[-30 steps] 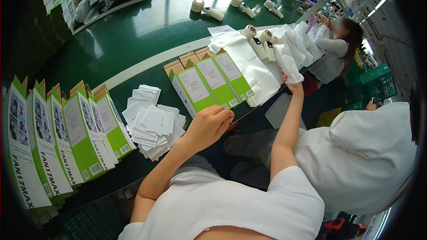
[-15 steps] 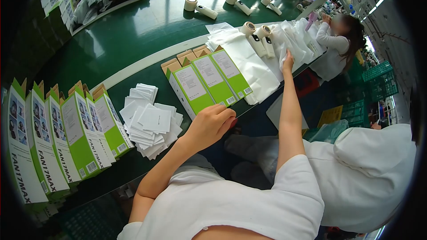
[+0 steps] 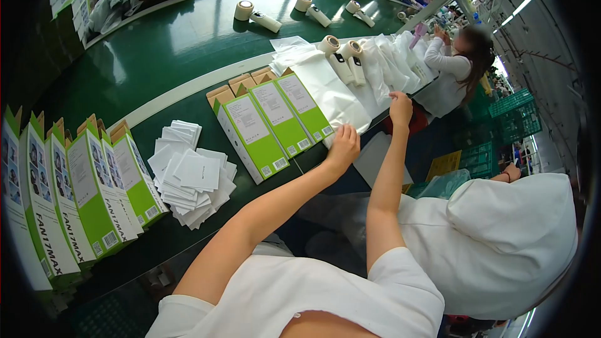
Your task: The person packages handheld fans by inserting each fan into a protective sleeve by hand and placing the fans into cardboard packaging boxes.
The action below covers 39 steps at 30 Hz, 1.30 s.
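Note:
My left hand is at the near corner of the flat white bags, its fingertips pressed together on the bag edge. To its right, my right hand is closed at the table edge, beside a filled white bag; what it pinches, if anything, is too small to make out. Two cream handheld devices with round heads rest on the bags. Left of the bags lie three green and white boxes with open brown flaps.
White booklets are piled left of the boxes. More boxes stand in a row at the far left. Several cream devices lie on the green belt. A person in white is close on my right, another farther along.
My left hand has moved from the boxes' near end rightward to the bags' corner. My right hand first reached forward, then came back toward the table edge. The view has shifted right.

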### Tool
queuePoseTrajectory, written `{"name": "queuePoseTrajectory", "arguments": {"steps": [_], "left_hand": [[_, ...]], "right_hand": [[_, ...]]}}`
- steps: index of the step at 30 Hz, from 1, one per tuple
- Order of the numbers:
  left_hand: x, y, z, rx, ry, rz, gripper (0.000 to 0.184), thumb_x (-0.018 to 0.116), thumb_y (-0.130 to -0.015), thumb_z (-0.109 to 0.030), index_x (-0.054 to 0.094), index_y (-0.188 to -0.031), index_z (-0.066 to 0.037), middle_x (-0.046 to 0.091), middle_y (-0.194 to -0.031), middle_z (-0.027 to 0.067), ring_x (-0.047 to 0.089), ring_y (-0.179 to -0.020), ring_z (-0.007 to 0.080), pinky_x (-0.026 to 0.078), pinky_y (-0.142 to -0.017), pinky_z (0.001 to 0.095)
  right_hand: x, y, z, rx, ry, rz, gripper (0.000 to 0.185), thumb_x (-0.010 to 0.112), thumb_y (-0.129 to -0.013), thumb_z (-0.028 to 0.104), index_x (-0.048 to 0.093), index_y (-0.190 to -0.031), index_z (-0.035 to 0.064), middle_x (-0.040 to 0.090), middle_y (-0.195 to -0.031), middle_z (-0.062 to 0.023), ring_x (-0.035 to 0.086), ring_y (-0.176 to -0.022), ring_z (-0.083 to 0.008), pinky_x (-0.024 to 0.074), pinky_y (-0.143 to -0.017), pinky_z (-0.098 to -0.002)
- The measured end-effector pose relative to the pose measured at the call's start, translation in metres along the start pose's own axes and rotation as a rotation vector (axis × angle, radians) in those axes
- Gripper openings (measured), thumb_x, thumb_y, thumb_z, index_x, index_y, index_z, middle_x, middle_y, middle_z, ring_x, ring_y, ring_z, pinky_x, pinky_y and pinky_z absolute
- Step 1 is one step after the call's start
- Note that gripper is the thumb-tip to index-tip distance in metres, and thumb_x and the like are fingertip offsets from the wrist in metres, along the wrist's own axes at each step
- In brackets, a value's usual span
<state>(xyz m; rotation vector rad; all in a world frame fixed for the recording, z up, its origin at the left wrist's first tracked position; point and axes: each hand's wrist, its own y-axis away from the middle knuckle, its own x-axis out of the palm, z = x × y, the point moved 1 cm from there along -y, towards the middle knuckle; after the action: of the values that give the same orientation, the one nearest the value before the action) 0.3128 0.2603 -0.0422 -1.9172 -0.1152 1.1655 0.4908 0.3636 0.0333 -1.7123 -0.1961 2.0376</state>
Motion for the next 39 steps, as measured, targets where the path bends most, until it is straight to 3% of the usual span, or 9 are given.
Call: {"name": "queuePoseTrajectory", "arguments": {"steps": [7,13,17,23,26,30,32,35,39], "left_hand": [[-0.020,-0.009,0.011,-0.088,0.076,0.310,0.009,0.057,-0.074,-0.006,0.064,-0.072,-0.001,0.061,-0.075,0.0175,0.057,-0.077,0.0331,0.046,-0.071,0.0411],[-0.048,-0.015,0.031,-0.228,0.330,0.185,0.007,0.060,-0.071,-0.004,0.060,-0.069,0.002,0.060,-0.071,0.0176,0.055,-0.066,0.0322,0.046,-0.063,0.0383],[-0.069,-0.025,0.034,-0.317,0.572,0.064,0.009,0.063,-0.069,-0.003,0.057,-0.066,0.003,0.059,-0.069,0.0177,0.053,-0.057,0.0315,0.046,-0.057,0.0361],[-0.145,-0.065,0.133,-0.809,1.365,0.174,0.026,0.077,-0.072,-0.018,0.057,-0.068,-0.004,0.050,-0.062,0.0040,0.048,-0.056,0.0116,0.041,-0.056,0.0220],[-0.184,-0.069,0.184,-0.875,1.572,-0.186,0.030,0.079,-0.071,-0.016,0.060,-0.087,0.001,0.060,-0.077,0.0116,0.061,-0.071,0.0217,0.052,-0.071,0.0278],[-0.247,-0.063,0.214,-0.852,1.385,-0.508,0.033,0.078,-0.072,-0.014,0.058,-0.093,0.004,0.062,-0.084,0.0135,0.062,-0.077,0.0213,0.052,-0.074,0.0276],[-0.277,-0.058,0.211,-0.651,0.837,-0.616,0.027,0.075,-0.074,-0.010,0.058,-0.091,0.000,0.062,-0.081,0.0103,0.059,-0.073,0.0176,0.050,-0.068,0.0247],[-0.287,-0.058,0.187,-0.510,0.596,-0.650,0.017,0.071,-0.073,-0.003,0.058,-0.084,-0.001,0.059,-0.075,0.0070,0.054,-0.067,0.0149,0.047,-0.063,0.0242],[-0.248,-0.037,0.172,-0.484,0.460,0.094,0.010,0.066,-0.067,0.004,0.057,-0.071,0.002,0.060,-0.071,0.0101,0.054,-0.062,0.0197,0.045,-0.061,0.0302]], "right_hand": [[0.036,-0.019,0.061,-0.255,-0.483,0.024,0.023,0.053,-0.074,0.002,0.067,-0.092,-0.0002,0.068,-0.084,-0.0132,0.063,-0.075,-0.0317,0.0497,-0.073,-0.0368],[0.108,-0.059,0.098,-0.601,-0.112,-0.044,0.026,0.058,-0.074,0.009,0.065,-0.096,-0.0038,0.066,-0.092,-0.0187,0.062,-0.074,-0.0335,0.0515,-0.072,-0.0357],[0.072,-0.070,0.116,-0.219,-0.019,0.542,0.035,0.058,-0.076,0.011,0.060,-0.106,-0.0057,0.065,-0.092,-0.0161,0.062,-0.076,-0.0249,0.0521,-0.072,-0.0309],[0.081,-0.095,0.060,-0.010,-0.544,0.767,0.041,0.057,-0.077,0.011,0.056,-0.114,-0.0064,0.063,-0.097,-0.0162,0.062,-0.076,-0.0219,0.0530,-0.069,-0.0292],[0.035,-0.049,0.078,0.043,-0.849,0.579,0.044,0.058,-0.077,0.011,0.052,-0.115,-0.0106,0.062,-0.096,-0.0166,0.062,-0.078,-0.0194,0.0534,-0.067,-0.0277],[0.003,-0.017,0.098,0.052,-1.007,0.451,0.043,0.057,-0.078,0.009,0.051,-0.116,-0.0115,0.061,-0.096,-0.0164,0.062,-0.079,-0.0190,0.0537,-0.067,-0.0271],[-0.008,-0.007,0.106,0.041,-1.062,0.380,0.042,0.055,-0.079,0.008,0.051,-0.116,-0.0111,0.061,-0.097,-0.0161,0.062,-0.079,-0.0195,0.0538,-0.068,-0.0271],[-0.025,0.009,0.123,0.006,-1.129,0.369,0.041,0.055,-0.079,0.007,0.051,-0.116,-0.0098,0.061,-0.098,-0.0156,0.062,-0.079,-0.0192,0.0536,-0.069,-0.0272],[-0.043,0.037,0.136,-0.044,-1.287,0.391,0.039,0.055,-0.082,0.008,0.051,-0.117,-0.0078,0.060,-0.099,-0.0148,0.061,-0.080,-0.0185,0.0527,-0.070,-0.0268]]}}
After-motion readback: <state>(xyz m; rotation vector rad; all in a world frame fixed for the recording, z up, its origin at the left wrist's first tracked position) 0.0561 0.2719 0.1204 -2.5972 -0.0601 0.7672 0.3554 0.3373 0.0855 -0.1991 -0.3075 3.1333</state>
